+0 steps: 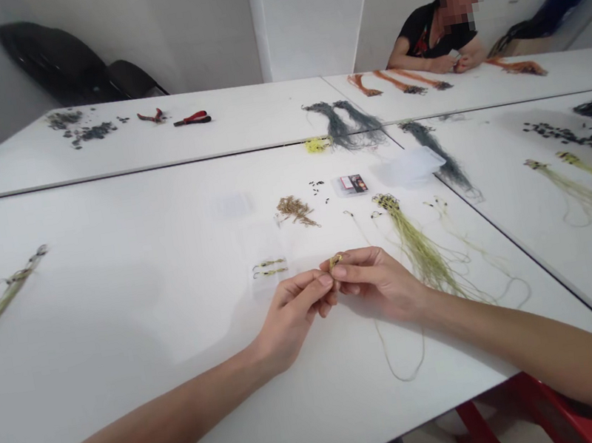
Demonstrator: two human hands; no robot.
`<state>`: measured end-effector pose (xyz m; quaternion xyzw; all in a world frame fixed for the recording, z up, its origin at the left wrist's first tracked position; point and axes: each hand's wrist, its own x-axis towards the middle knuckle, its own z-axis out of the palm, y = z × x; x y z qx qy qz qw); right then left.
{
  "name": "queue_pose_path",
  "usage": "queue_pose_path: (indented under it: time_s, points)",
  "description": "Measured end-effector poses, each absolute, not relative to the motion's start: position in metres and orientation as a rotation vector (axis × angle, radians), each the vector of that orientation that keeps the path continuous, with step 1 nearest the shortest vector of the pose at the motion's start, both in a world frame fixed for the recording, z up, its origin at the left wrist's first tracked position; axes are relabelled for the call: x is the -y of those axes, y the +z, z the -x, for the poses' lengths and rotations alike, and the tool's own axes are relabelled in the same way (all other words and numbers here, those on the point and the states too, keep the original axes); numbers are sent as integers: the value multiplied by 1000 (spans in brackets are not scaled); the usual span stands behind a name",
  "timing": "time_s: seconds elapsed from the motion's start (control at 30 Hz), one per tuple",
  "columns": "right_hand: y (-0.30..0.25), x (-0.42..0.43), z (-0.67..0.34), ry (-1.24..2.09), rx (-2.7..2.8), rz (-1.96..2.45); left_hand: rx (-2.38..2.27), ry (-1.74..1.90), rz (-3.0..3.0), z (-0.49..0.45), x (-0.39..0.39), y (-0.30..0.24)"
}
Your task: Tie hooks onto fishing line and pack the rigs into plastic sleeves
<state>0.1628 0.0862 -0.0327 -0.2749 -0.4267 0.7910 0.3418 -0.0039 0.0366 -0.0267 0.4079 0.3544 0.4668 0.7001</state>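
Head view: the right hand [376,285] is clenched at the fingertips, thumb and forefinger grasping a small yellow tackle piece [335,260], which sits just above the white table [105,222] between both hands. The left hand [294,315] is closed with its fingers touching or just beside that piece; whether it also grips cannot be told. A thin line [407,371] loops on the table below the right hand.

Near the hands lie two small finished rigs [268,268] and a bundle of yellow-green fishing line [421,250]. Farther off are a tan tangle of hooks [294,211], black beads [316,190] and a small plastic box [350,184]. Red-handled pliers [192,119] lie on the far table. Across it, a co-worker's hands [451,64] work beside orange line bundles [397,82].
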Motion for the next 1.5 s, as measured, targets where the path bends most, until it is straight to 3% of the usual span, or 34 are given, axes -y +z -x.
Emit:
queue_pose_path:
  time_s: [0.87,1.23,1.5]
  points:
    - [-29,-87,-163,2071,1084,780,-873,1047,-946,2,-36,-24]
    - [-26,-85,-164,1881,1169,932,-860,1087,-813,3,-38,-25]
    - [-28,-85,-164,1974,1143,850,-873,1040,-931,1,-34,-26]
